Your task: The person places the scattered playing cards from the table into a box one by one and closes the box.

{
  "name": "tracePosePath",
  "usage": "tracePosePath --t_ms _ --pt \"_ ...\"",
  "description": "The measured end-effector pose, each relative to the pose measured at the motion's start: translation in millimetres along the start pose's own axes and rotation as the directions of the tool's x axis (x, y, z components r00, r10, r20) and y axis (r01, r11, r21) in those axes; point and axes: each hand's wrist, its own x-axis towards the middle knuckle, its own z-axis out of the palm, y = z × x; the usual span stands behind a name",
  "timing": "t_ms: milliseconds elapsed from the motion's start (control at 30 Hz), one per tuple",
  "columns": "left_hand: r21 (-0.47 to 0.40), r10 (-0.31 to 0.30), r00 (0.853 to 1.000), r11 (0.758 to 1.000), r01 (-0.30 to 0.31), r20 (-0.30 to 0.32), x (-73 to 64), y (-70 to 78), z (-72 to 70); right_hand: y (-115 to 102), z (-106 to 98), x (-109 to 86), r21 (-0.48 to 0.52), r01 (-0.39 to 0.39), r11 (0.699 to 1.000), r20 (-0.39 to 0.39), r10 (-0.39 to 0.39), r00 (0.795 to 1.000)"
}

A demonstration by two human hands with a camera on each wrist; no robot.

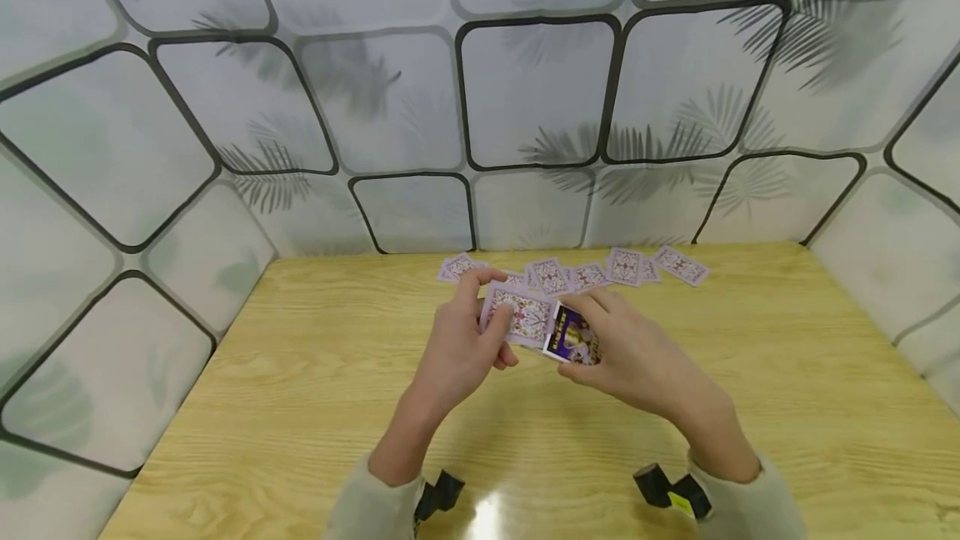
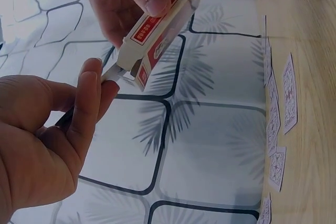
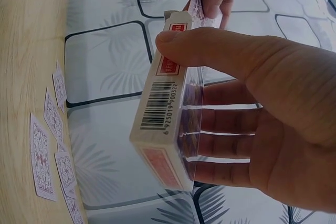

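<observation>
In the head view my left hand (image 1: pixel 455 354) pinches a small stack of playing cards (image 1: pixel 531 319), thumb on top of their patterned backs. My right hand (image 1: pixel 643 359) grips a card box (image 1: pixel 576 338) with a purple front. The cards' right end meets the box's near end; how far they reach inside is hidden. Seen from the right wrist, the thumb presses the box's white barcode side (image 3: pixel 160 98) while the fingers support the clear-looking opposite face. From the left wrist, the box (image 2: pixel 157 30) has a raised end flap beside the card stack's edge (image 2: pixel 111 72).
Several loose playing cards (image 1: pixel 550 276) lie face down along the table's back edge, some overlapping. Behind them stands a patterned cloth wall (image 1: pixel 536 98), with similar panels at both sides. The wooden table (image 1: pixel 300 407) extends below both hands.
</observation>
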Motion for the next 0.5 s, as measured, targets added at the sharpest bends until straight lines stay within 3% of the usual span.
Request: tracePosePath --t_ms 200,300,500 --pt "0.048 0.004 1.0 0.999 -0.005 0.021 -0.6 0.9 4.3 1.1 -0.2 -0.2 -0.01 0.006 1.0 0.003 -0.006 1.0" --pt "0.121 0.034 0.999 0.992 -0.037 0.019 -1.5 2.2 5.4 1.1 -0.3 -0.6 -0.01 0.01 1.0 0.007 -0.01 1.0" --pt "0.352 0.169 0.985 0.924 -0.153 -0.015 -4.9 5.1 7.3 -0.9 0.6 -0.2 -0.018 0.022 1.0 0.017 -0.022 1.0"
